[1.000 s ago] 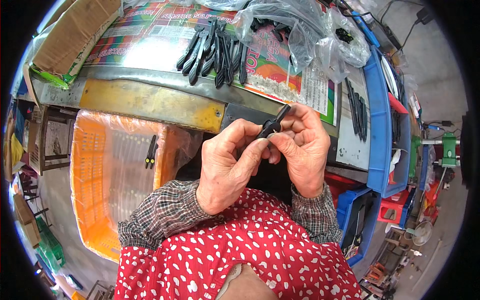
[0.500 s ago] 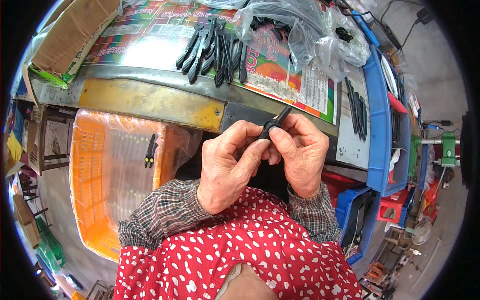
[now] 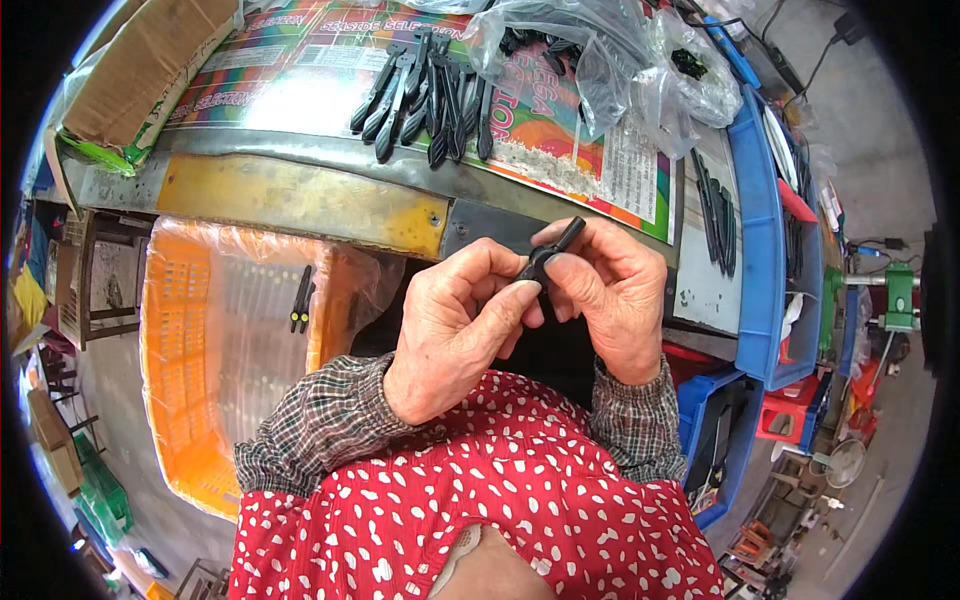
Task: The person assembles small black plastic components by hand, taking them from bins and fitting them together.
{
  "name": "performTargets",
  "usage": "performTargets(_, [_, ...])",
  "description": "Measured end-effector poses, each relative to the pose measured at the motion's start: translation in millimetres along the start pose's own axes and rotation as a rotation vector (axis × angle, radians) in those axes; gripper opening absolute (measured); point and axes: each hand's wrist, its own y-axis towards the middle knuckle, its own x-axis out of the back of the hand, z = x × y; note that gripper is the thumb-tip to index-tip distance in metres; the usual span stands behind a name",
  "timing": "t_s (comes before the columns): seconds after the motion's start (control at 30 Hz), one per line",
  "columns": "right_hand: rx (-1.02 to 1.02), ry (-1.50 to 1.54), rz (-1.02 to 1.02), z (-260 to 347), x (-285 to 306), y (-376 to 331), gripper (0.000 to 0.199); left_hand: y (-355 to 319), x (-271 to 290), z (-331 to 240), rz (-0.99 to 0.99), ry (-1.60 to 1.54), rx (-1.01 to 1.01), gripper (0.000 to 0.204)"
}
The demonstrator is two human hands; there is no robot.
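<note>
Between my two hands, over my lap just off the table's front edge, is a small black rod-like part [image 3: 571, 233] with a wider collar. My left hand [image 3: 440, 330] pinches its lower end between thumb and fingers. The thumb and fingers of my right hand [image 3: 620, 295] close round it near the collar, and the rod's tip sticks out above them. My fingers hide much of its lower portion. Beyond my hands, a pile of black ridged handle-like pieces [image 3: 440, 105] lies on a printed colourful sheet [image 3: 270, 80] on the table.
An orange basket [image 3: 180, 400] lined with clear plastic stands at the left, two slim black pieces [image 3: 301, 300] inside it. Long black strips [image 3: 712, 215] lie on the table's right, beside a blue tray [image 3: 757, 330]. Plastic bags [image 3: 610, 70] and a cardboard box [image 3: 150, 75] sit farther back.
My right hand has shifted slightly right and turned on the part, its index finger now higher along the rod. My left hand keeps its pinch almost in place.
</note>
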Motion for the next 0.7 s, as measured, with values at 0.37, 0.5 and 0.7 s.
performTargets(0.37, [0.019,-0.038,-0.069,-4.6,-8.0,-5.1,0.013,0.3,-0.6,4.7,-0.012,-0.043,0.002,0.006])
performTargets(0.5, [0.047,0.001,-0.030,0.0,-3.2,-4.3,0.018,-0.8,0.6,-0.8,0.007,-0.072,0.007,0.007])
performTargets(0.7, [0.066,-0.015,0.056,-1.1,5.9,-1.6,0.021,-1.9,4.4,-2.4,0.142,-0.144,0.087,0.011])
